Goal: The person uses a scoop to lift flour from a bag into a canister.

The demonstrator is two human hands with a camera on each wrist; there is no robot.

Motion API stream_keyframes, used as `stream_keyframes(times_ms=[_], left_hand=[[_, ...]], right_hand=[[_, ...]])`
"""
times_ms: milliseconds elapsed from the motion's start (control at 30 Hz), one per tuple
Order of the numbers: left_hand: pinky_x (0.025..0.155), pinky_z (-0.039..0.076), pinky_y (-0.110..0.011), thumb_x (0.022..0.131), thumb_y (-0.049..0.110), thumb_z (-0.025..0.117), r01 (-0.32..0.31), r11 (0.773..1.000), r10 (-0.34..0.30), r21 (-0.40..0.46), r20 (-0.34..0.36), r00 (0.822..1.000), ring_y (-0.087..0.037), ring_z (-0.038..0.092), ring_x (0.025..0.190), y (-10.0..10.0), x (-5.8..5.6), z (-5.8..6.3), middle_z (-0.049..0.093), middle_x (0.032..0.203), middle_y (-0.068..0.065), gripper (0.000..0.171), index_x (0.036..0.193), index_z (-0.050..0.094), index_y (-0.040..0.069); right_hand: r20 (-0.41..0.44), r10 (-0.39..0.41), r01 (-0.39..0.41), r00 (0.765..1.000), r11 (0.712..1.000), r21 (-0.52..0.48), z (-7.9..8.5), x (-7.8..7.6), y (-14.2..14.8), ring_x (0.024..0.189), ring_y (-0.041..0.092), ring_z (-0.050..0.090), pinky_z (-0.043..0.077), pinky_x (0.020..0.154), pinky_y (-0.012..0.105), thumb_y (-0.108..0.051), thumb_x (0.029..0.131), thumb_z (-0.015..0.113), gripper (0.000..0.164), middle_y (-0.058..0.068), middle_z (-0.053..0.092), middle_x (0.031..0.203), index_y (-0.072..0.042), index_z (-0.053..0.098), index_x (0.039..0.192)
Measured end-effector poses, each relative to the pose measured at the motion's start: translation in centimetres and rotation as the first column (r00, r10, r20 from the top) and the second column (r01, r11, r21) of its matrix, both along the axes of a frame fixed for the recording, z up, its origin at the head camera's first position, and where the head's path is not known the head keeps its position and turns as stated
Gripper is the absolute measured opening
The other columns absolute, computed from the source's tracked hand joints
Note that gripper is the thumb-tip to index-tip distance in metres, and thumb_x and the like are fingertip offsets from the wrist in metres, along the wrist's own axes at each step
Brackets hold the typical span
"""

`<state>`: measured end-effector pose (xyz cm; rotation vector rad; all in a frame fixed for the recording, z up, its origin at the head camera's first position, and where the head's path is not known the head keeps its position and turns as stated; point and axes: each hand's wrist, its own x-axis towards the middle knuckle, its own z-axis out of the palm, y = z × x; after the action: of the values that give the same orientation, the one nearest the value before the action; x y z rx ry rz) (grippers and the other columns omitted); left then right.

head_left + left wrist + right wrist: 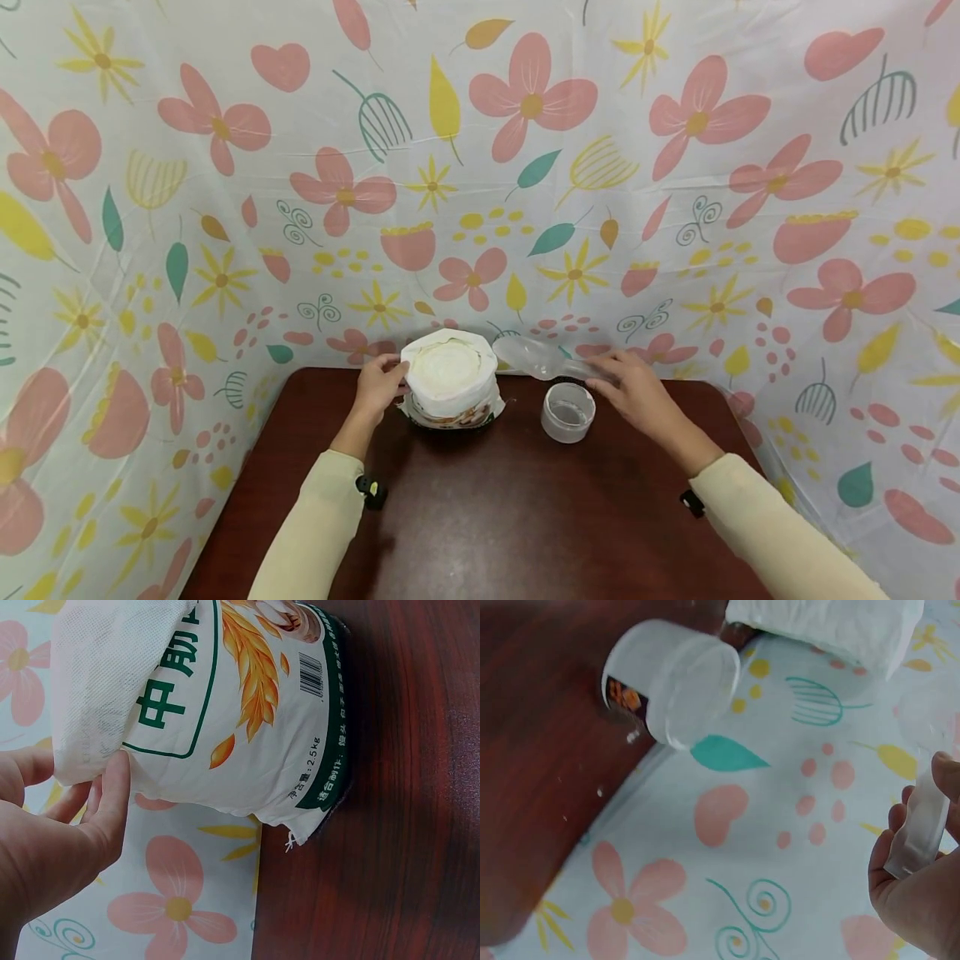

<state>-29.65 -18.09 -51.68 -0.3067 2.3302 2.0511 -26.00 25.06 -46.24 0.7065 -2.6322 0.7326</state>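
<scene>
A white flour bag (pixel 453 407) stands at the back of the table, its top folded outward around pale flour (pixel 450 367). Wheat ears and green lettering mark its front in the left wrist view. At the bag's left side, my left hand (pixel 71 836) pinches the folded-down rim between thumb and fingers. My right hand (pixel 637 398) grips the handle of a clear plastic scoop (pixel 531 357), whose bowl reaches left to beside the bag's top. Below the scoop, a clear round jar (pixel 567 427) stands upright with its mouth uncovered. A dark label (pixel 626 697) shows on the jar's side.
The dark reddish-brown table (pixel 480 508) stretches toward me in front of the bag and jar. A flower-printed curtain (pixel 480 192) hangs right behind the table's back edge and along both sides. Small white specks (pixel 600 793) lie on the table near the jar.
</scene>
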Motion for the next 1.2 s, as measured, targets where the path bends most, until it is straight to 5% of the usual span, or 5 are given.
stream_keyframes(times_ms=[333, 600, 967, 1200], left_hand=[[0.101, 0.058, -0.058, 0.106, 0.021, 0.06, 0.001, 1.0, -0.001, 0.002, -0.007, 1.0, -0.015, 0.068, 0.082, 0.0, 0.2, 0.2, 0.062, 0.114, -0.02, 0.042, 0.142, 0.056, -0.001], [0.098, 0.06, -0.054, 0.107, 0.021, 0.059, -0.001, 1.0, 0.001, -0.007, -0.004, 1.0, -0.015, 0.07, 0.084, -0.1, 0.2, 0.2, 0.062, 0.118, -0.022, 0.043, 0.143, 0.056, -0.001], [0.079, 0.067, -0.034, 0.106, 0.02, 0.06, -0.002, 1.0, 0.002, -0.023, -0.004, 1.0, -0.015, 0.07, 0.082, 0.2, 0.3, 0.2, 0.064, 0.116, -0.022, 0.041, 0.141, 0.058, -0.001], [0.076, 0.067, -0.032, 0.105, 0.019, 0.06, -0.011, 1.0, 0.011, -0.02, -0.005, 1.0, -0.014, 0.069, 0.08, 0.2, 0.3, 0.4, 0.064, 0.114, -0.021, 0.04, 0.14, 0.059, -0.001]], right_hand=[[0.018, 0.053, -0.054, 0.998, 0.996, 0.07, 2.2, -1.7, 0.0, 0.076, 0.014, 0.046, 0.044, 0.062, 0.027, -0.014, 0.097, 0.074, 0.032, 0.001, 0.054, 0.089, -0.01, 0.073, 0.129], [0.005, 0.083, -0.082, 0.997, 0.978, 0.193, 3.9, -2.5, -0.6, 0.08, 0.018, 0.05, 0.045, 0.066, 0.033, -0.014, 0.096, 0.075, 0.03, 0.004, 0.06, 0.096, -0.009, 0.074, 0.126], [-0.019, 0.16, -0.149, 0.987, 0.951, 0.272, 5.8, -3.6, -1.8, 0.094, 0.027, 0.062, 0.056, 0.077, 0.042, -0.012, 0.094, 0.077, 0.031, 0.009, 0.067, 0.104, -0.007, 0.076, 0.124], [-0.028, 0.202, -0.183, 0.979, 0.931, 0.316, 7.0, -4.6, -2.9, 0.085, 0.025, 0.059, 0.053, 0.072, 0.038, -0.009, 0.09, 0.08, 0.027, 0.006, 0.064, 0.093, -0.007, 0.078, 0.117]])
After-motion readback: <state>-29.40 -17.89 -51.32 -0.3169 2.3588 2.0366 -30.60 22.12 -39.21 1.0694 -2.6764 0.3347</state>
